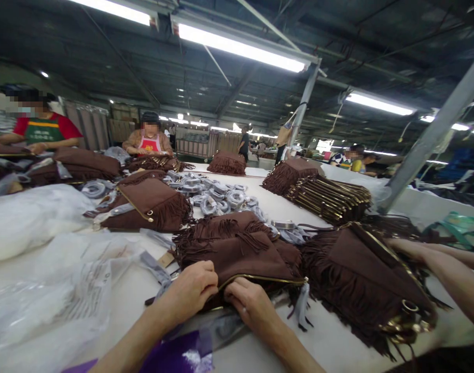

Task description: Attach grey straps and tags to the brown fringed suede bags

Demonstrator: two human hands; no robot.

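A brown suede bag (242,254) with fringe and a gold zipper edge lies on the white table (338,342) right in front of me. My left hand (190,290) is closed on the bag's near left edge. My right hand (250,303) grips the zipper edge beside it, fingers curled. Part of the bag's underside is hidden by both hands.
A co-worker's arm (447,264) reaches in from the right over another fringed bag (361,280). More brown bags (147,204), stacked ones (330,197) and wrapped metal pieces (217,197) cover the table. Clear plastic bags (54,290) lie at left. Several people work at the far side.
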